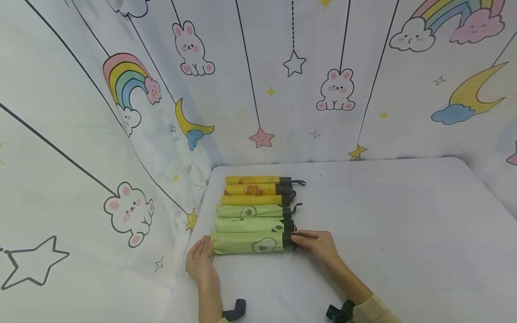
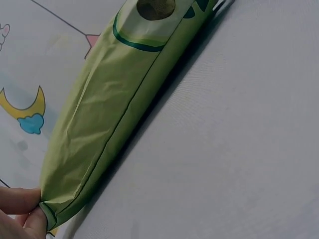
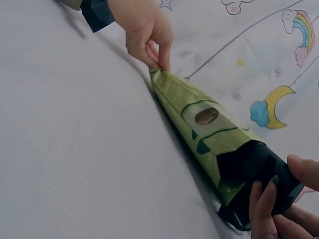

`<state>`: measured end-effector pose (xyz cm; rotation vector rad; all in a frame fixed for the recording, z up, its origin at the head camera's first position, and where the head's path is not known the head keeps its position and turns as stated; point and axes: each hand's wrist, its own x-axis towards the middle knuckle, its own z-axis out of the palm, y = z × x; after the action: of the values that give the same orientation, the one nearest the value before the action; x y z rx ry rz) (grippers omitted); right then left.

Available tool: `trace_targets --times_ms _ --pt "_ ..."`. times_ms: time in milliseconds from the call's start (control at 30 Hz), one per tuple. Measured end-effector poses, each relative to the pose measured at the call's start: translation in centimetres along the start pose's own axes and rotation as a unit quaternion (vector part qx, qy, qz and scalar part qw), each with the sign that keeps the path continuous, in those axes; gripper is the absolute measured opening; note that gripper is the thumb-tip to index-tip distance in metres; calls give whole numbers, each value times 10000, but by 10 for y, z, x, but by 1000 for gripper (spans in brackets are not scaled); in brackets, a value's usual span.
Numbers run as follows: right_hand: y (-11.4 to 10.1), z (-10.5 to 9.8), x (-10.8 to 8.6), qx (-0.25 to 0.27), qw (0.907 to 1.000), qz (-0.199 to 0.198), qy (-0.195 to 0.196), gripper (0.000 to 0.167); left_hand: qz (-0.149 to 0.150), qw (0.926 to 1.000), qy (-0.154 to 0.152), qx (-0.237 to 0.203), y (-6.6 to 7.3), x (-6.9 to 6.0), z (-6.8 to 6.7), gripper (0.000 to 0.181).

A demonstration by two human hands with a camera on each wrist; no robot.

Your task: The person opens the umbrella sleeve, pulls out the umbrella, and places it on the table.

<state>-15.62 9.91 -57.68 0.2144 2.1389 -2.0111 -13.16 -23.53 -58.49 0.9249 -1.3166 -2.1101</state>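
Observation:
Nearest the person lies a light green folding umbrella (image 1: 242, 243) in a sleeve printed with avocados, its black handle (image 3: 269, 174) to the right. The left hand (image 1: 200, 261) pinches the gathered left end of this sleeve; in the left wrist view its thumb and fingers (image 2: 22, 201) grip the green fabric tip. At the other end, the right hand (image 1: 317, 244) holds the black handle, with thumb and fingers around it in the right wrist view. Just behind lie two more green avocado umbrellas, one in the middle (image 1: 238, 225) and one farther back (image 1: 230, 211).
Beyond the green ones, three yellow umbrellas, one with an orange-slice print (image 1: 234, 189), lie parallel, handles to the right with black wrist loops (image 1: 299, 182). A white cloth covers the table (image 1: 387, 237). White curtains (image 1: 242, 89) with cartoon prints rise behind and at the left.

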Motion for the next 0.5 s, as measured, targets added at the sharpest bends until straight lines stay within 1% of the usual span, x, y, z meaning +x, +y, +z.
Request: trace_targets --times_ms 167,367,500 --pt "-1 -5 -2 -103 9998 73 119 44 -64 9999 -50 -92 0 -1 1 48" --pt "-3 -10 -4 150 9997 152 92 44 -81 9998 -85 -129 0 -1 1 48" --pt "-4 -15 -4 145 9997 155 130 43 -73 9998 -119 -136 1 -2 3 47"
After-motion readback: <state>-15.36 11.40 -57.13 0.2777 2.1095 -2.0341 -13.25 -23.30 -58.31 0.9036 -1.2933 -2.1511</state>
